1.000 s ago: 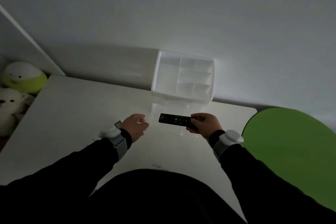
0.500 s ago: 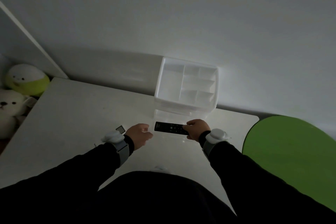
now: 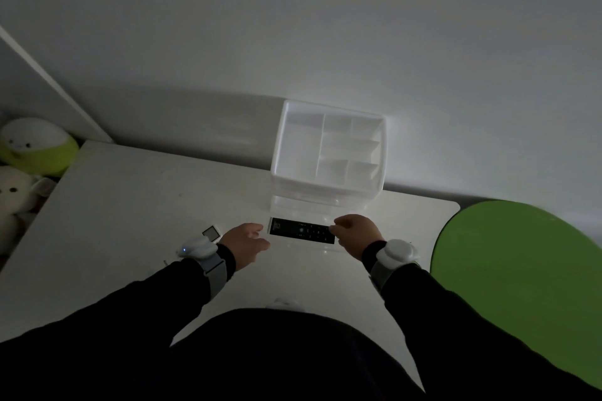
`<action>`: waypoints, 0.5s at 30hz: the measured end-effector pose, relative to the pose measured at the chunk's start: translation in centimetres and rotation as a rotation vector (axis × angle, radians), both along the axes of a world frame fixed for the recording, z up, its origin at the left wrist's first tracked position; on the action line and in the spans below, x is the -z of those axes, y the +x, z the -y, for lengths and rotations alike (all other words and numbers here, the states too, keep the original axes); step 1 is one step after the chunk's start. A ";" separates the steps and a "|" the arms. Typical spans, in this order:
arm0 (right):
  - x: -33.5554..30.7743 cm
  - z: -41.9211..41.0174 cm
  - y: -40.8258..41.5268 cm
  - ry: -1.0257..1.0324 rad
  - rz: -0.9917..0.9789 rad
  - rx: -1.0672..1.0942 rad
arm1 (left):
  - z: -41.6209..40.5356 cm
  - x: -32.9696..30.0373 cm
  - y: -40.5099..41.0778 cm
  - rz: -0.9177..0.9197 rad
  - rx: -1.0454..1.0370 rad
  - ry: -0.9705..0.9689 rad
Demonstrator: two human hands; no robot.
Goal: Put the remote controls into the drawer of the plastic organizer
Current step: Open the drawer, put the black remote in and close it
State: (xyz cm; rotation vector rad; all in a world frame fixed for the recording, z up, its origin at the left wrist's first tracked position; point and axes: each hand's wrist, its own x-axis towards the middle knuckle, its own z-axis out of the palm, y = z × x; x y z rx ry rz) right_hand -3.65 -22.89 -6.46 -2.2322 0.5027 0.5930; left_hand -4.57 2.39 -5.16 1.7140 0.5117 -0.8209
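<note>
A black remote control [image 3: 301,230] lies crosswise over the clear pulled-out drawer [image 3: 353,209] in front of the white plastic organizer [image 3: 278,153]. I cannot tell whether it rests inside. My right hand [image 3: 356,234] grips the remote's right end. My left hand [image 3: 247,242] sits just off the remote's left end, fingers loosely apart, holding nothing. A small white remote [image 3: 211,234] lies on the white table [image 3: 123,221], partly hidden behind my left wrist.
The organizer's top tray has several empty compartments and stands against the wall. Two plush toys [image 3: 29,153] sit beyond the table's left edge. A green round surface [image 3: 521,270] lies to the right. My dark-clothed body covers the table's near edge.
My left hand has moved right, close to the black remote's left end. The small white remote has come into view behind my left wrist. My right hand keeps its grip.
</note>
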 end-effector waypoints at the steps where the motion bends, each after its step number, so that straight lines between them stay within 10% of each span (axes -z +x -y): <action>1: -0.2 0.6 -0.5 0.014 0.049 0.027 | 0.0 0.1 0.1 -0.012 -0.007 -0.005; 7: -0.4 5.0 -4.0 0.105 0.212 0.407 | -0.2 1.7 0.6 -0.053 0.012 0.008; 15: 3.2 3.8 -6.4 0.151 0.008 0.262 | 0.4 1.8 0.6 -0.052 -0.016 0.010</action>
